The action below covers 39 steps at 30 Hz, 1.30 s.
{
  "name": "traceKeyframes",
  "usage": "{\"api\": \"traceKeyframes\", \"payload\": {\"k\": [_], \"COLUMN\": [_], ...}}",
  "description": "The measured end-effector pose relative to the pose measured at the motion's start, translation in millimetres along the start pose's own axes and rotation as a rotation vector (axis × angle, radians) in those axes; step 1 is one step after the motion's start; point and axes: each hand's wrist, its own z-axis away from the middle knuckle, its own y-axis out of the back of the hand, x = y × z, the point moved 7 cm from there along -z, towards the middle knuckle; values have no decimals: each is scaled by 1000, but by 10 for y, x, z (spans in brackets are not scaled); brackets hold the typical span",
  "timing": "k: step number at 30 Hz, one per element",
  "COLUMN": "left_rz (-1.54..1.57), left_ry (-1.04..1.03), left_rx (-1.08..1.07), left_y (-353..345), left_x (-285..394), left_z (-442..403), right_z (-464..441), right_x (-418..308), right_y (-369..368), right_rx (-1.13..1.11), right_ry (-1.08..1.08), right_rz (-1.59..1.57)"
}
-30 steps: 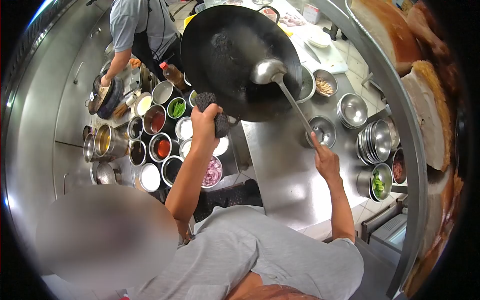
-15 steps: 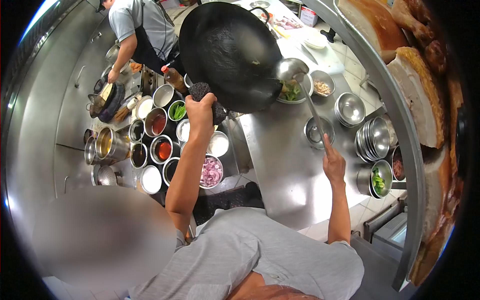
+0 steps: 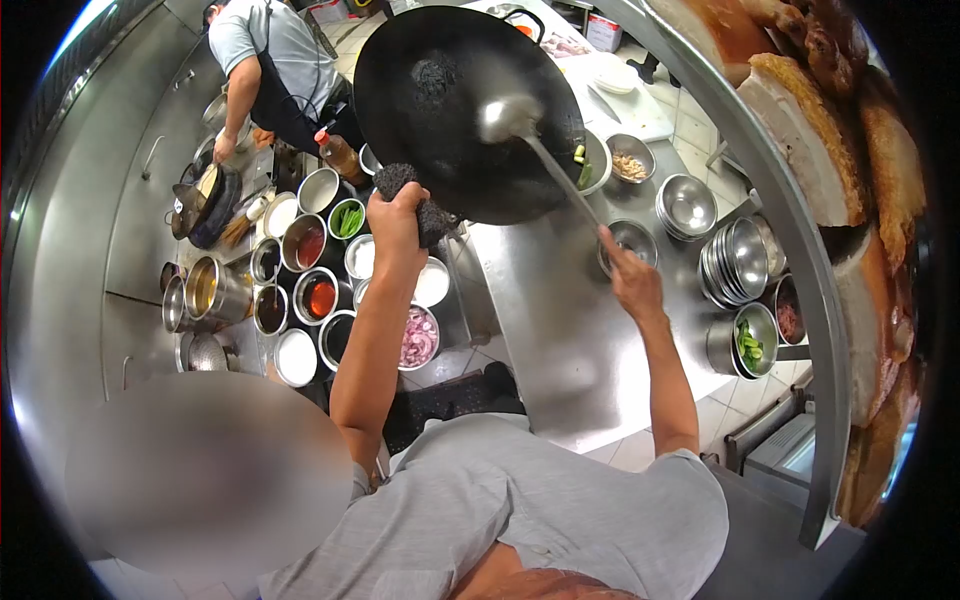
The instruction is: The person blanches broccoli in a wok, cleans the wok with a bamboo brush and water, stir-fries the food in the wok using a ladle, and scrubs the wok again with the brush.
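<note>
We are standing at a steel bench (image 3: pixel 555 370), its bare surface shining before us. Above its far left part we are holding the large black wok (image 3: pixel 470 70), which is tilting so that its hollow inside is facing us. The long metal ladle (image 3: pixel 548 158) is slanting across the wok, its cup lying in front of the dark interior (whether metal is meeting metal there, we cannot tell). Beside the wok's right rim a pale bowl (image 3: pixel 601 163) is sitting partly hidden behind it. On the bench, a smaller metal bowl (image 3: pixel 640 238) is standing beneath the ladle handle, close to our right grip (image 3: pixel 637 282). That grip is wrapping the handle with its fingers, the index finger stretching along it. Our left grip (image 3: pixel 398 228) is squeezing a dark, rough-looking pad (image 3: pixel 397 177) against the wok's near left side. The smallest things that we are noticing are some green pieces (image 3: pixel 584 177), showing in the pale bowl by the wok's edge.
</note>
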Motion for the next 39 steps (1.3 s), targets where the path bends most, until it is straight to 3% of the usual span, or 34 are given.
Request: {"api": "traceKeyframes", "payload": {"k": [5,9,11,17,19,21,25,27,32,35,37,39], "left_rz": [52,5,50,298,274,334,407,438,541,507,484,495], "left_ry": [107,71,93,274,433,528,612,582,483,405,344,216], "left_rx": [207,236,254,212,251,374,367,436,703,925,1072,1161], "left_y": [141,325,469,1287,1656,2036,2927,3285,4408,5067,5360,5582], "left_x": [19,17,21,215,308,395,541,690,706,513,470,532], "left_z": [-124,-144,-54,720,1186,1639,2584,3013,4194,4900,5220,5437], "right_z": [674,831,883,972,1055,1112,1112,1166,1469,1746,1900,1996], "right_x": [644,518,418,-375,-705,-1087,-1944,-2421,-3557,-4339,-4947,-5483], "right_y": [277,503,395,252,157,55,54,10,-345,-762,-1140,-1409], "right_rx": [4,-10,-3,150,8,-23,-228,-421,-590,-870,-1043,-1102], "right_ry": [-57,-147,-144,-227,-308,-217,-110,-20,141,41,125,92], "right_rz": [254,334,263,-382,-462,-622,-693,-767,-857,-1043,-1114,-1187]}}
